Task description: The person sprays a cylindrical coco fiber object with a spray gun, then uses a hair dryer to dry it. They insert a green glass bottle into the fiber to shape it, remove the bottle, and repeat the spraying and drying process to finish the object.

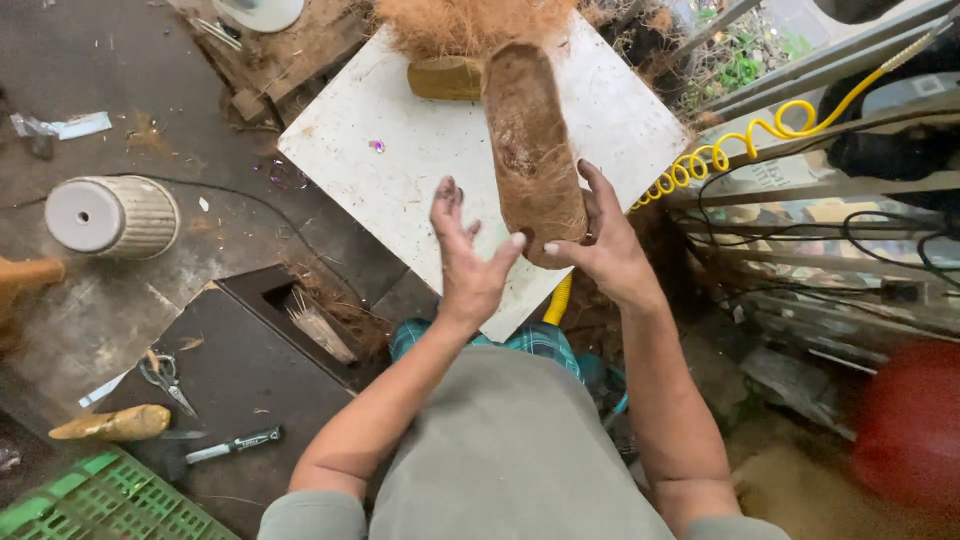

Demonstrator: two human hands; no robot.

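Note:
A long brown fibrous husk piece (528,140) stands upright over a white board (420,150). My right hand (600,240) grips its lower end, with thumb and fingers curled around it. My left hand (466,255) is beside the husk's lower left, palm facing it, fingers spread; one fingertip is at its bottom edge. A loose heap of brown fibre (465,22) and a tan oval block (445,77) lie at the board's far end.
A ribbed white pot (112,215) lies on its side at left. Scissors (163,378), a small knife (235,445) and a tan husk piece (115,424) lie on a dark panel. Green crate (100,500) at bottom left. A coiled yellow hose (760,130) and cables are at right.

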